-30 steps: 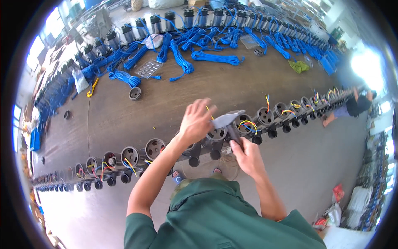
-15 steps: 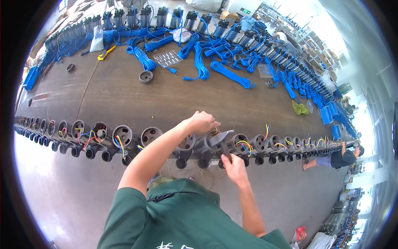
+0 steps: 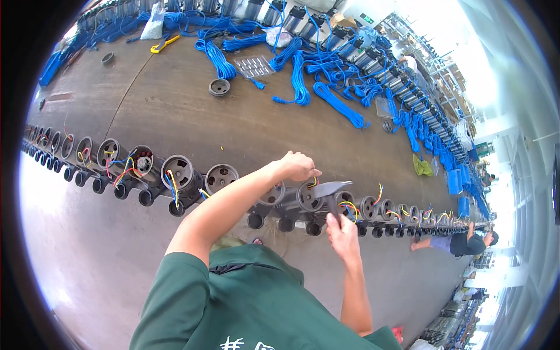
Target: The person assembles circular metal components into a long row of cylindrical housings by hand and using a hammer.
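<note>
My left hand (image 3: 296, 165) is closed on a small yellow piece at the top of a dark round pump housing (image 3: 308, 197) in the long row along the table's near edge. A hammer (image 3: 328, 190) with a grey metal head is held by its handle in my right hand (image 3: 343, 228). Its head lies level just right of my left fingers, over the same housing. Coloured wires stick out of the neighbouring housings (image 3: 177, 172).
A brown worktable (image 3: 175, 111) carries coiled blue cables (image 3: 217, 57), a clear tray (image 3: 253, 66), a black ring (image 3: 219, 87) and a far row of pumps (image 3: 402, 93). Another person (image 3: 461, 242) bends at the row to the right. Concrete floor lies below.
The view has swung right along the row. The hammer head has come down closer to my left fingers over the housing; both hands stay at the same unit.
</note>
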Motion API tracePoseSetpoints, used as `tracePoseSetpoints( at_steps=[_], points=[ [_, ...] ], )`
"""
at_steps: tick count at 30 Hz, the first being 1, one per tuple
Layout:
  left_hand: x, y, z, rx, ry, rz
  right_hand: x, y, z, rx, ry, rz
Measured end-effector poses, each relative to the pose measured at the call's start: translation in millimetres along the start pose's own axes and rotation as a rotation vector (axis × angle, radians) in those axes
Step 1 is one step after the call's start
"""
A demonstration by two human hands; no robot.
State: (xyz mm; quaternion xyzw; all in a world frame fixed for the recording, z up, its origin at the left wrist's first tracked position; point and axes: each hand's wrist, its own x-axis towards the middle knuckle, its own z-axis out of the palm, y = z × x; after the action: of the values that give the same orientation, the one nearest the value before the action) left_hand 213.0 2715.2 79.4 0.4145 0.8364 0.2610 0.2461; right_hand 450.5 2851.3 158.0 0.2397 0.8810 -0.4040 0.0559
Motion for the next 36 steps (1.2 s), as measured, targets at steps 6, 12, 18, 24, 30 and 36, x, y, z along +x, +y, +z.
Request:
tracePoseSetpoints(
  at_steps=[6,12,18,24,30,36],
  points=[
    [4.7,12.3,-7.9,0.045,-0.060,0.017,6.8,47.3,38.3,-0.279,0.099,-0.214],
    [3.3,-1.4,-1.9,0.033,-0.043,-0.011,13.9,11.5,9.0,-0.050,0.018,-0.010],
    [6.6,6.1,-8.0,0.065,-0.056,0.012,8.4,28.7,32.8,-0.172,0.211,-0.189],
    [7.2,19.8,-10.2,-0.011,-0.034,-0.025,16.6,48.3,33.1,-0.029,0.095,-0.044],
    [-7.0,21.8,-2.9,0.289,0.239,0.147,-6.9,46.9,-18.7,0.246,0.120,-0.102],
    [-35.2,148.4,53.9,0.031,0.464,0.111,-25.7,63.2,-95.5,0.392,0.273,-0.081]
  ],
)
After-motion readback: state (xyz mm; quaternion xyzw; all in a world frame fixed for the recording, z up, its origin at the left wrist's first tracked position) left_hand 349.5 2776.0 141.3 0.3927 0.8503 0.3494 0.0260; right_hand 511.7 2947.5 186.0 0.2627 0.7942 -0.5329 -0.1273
